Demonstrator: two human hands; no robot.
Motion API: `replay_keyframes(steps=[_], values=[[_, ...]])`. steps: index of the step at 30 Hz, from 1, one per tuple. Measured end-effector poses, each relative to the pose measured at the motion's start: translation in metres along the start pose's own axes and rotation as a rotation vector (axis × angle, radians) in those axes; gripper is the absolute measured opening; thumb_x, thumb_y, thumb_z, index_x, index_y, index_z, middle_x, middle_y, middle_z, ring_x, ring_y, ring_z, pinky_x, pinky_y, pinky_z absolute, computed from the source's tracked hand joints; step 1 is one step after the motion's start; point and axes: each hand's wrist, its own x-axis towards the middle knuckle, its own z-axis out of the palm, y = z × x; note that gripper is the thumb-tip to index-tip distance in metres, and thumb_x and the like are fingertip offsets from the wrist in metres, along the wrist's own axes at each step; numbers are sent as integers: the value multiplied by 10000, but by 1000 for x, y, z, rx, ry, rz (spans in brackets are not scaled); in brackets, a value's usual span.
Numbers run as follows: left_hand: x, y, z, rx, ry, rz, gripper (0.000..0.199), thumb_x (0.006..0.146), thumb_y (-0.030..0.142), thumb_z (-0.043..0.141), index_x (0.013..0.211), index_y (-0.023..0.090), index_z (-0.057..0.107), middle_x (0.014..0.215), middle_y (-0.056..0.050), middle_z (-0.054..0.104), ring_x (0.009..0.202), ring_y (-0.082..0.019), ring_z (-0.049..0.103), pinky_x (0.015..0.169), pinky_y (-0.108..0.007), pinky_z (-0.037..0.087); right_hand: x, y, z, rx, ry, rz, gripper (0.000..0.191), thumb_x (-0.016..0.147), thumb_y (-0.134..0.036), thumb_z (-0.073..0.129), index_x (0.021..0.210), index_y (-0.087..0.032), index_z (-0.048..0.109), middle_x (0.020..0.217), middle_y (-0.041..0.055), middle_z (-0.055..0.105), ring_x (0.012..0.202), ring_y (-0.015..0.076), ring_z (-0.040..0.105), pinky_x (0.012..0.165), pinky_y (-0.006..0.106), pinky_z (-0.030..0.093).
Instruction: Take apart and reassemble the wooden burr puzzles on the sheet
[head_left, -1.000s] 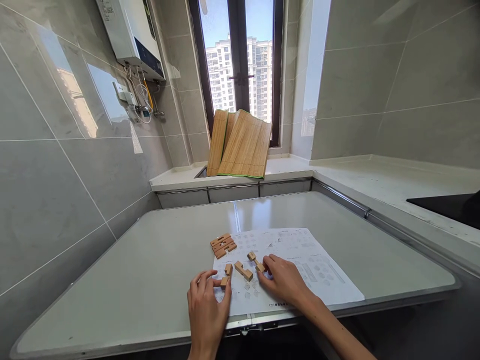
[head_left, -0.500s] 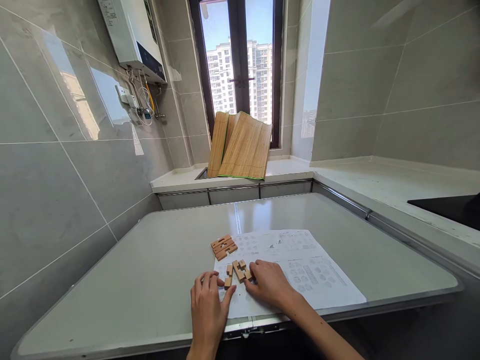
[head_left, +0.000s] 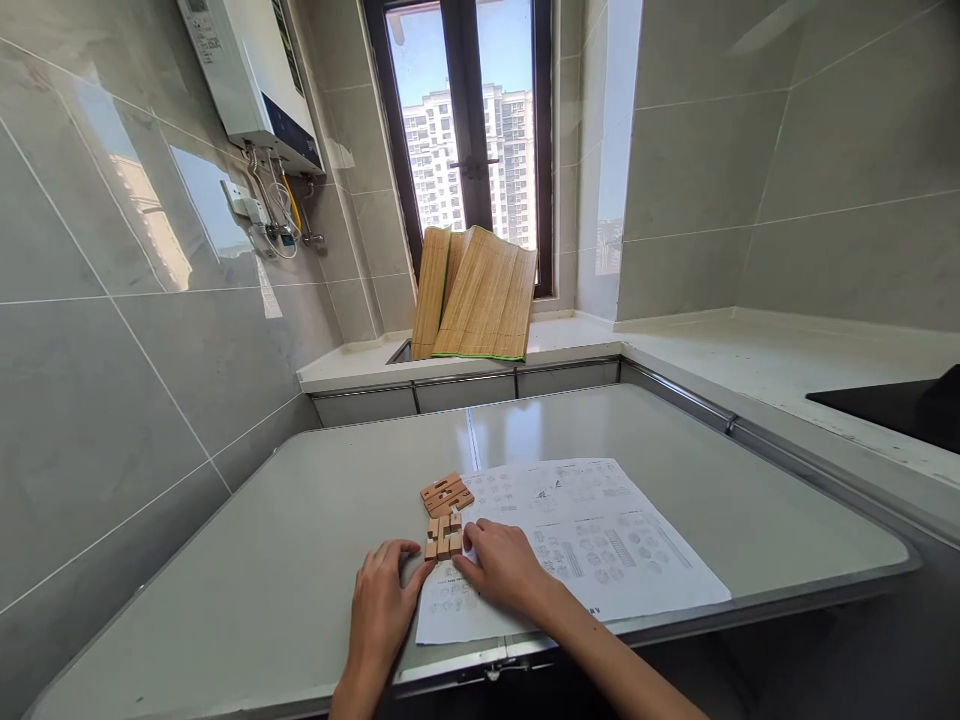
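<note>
Several pale wooden puzzle pieces [head_left: 444, 540] with notches lie side by side in a compact cluster at the left edge of a printed paper sheet [head_left: 637, 560]. My left hand [head_left: 384, 590] rests at the cluster's left side, its thumb tip at the near left corner. On the other side, my right hand [head_left: 502, 565] has its thumb and fingertips closed against the right-hand pieces. Just behind lies a group of redder, slotted wooden pieces [head_left: 448, 492], arranged flat and close to the pale ones.
A pale folding table [head_left: 300, 560] with a centre seam [head_left: 472, 440] carries all this. Beyond it runs a white counter [head_left: 577, 330], with a folded bamboo mat [head_left: 487, 295] leaning before the window. A black hob [head_left: 892, 405] sits at right.
The pale pieces, loosely spread before, now sit tightly together, shifted left and nearer the redder pieces. Both hands have moved left with them. The view has shifted slightly.
</note>
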Motion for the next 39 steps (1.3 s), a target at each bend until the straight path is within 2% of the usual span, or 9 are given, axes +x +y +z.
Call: replay_keyframes(steps=[5,9,13,17,19,21,26,34,39], values=[[2,-13,0,-159,-17,-45,338,826,511,598,994,229,681,1082,-86,743,1070,-311,660,964,-452,494,-35,31,-14,110,54,9,159,975,-283,497,893,-224,620,844,1,704,768,171,639,662,263,405],[-2,-10,-3,-235,-47,-89,373,834,510,574,1044,215,663,1117,-97,740,1055,-289,679,954,-423,514,-65,71,-22,390,176,87,276,983,-394,478,830,-217,625,748,13,669,689,183,600,621,276,415],[-8,-2,-8,-279,-78,-66,327,834,399,554,1086,207,635,1059,-74,747,983,-250,686,883,-368,524,-79,96,-27,527,241,204,362,955,-515,503,821,-212,649,722,25,656,669,193,570,609,287,425],[-10,3,-11,-289,-57,-87,195,814,302,471,897,210,622,833,-20,711,780,-207,649,695,-292,476,-82,100,-28,589,222,248,411,928,-589,508,823,-219,653,722,22,639,680,199,551,618,294,432],[-11,5,-12,-262,-74,-111,180,819,294,428,753,219,578,653,23,605,631,-179,556,608,-268,405,-82,99,-28,600,217,254,435,921,-615,503,820,-218,649,724,24,633,680,199,548,616,293,433],[-12,7,-14,-235,-108,-114,207,823,280,393,664,224,514,563,50,475,559,-159,451,571,-257,336,-83,98,-28,605,223,256,442,916,-623,504,814,-216,644,716,21,628,670,194,542,611,288,430],[-16,13,-16,-248,-155,-116,212,829,267,351,634,227,425,583,51,385,577,-151,372,571,-254,277,-87,97,-30,616,226,254,406,934,-584,512,827,-219,652,727,11,628,668,181,524,612,275,418],[-16,11,-13,-232,-160,-122,195,820,266,345,655,230,445,574,59,345,560,-150,337,569,-251,252,-89,99,-30,607,257,274,438,934,-617,510,828,-213,643,724,16,621,654,181,513,595,274,405],[-15,12,-12,-226,-167,-126,197,819,268,355,658,229,460,563,59,353,553,-150,342,562,-247,253,-90,103,-28,598,259,250,463,980,-605,416,825,-223,627,678,2,594,613,179,501,589,283,391]])
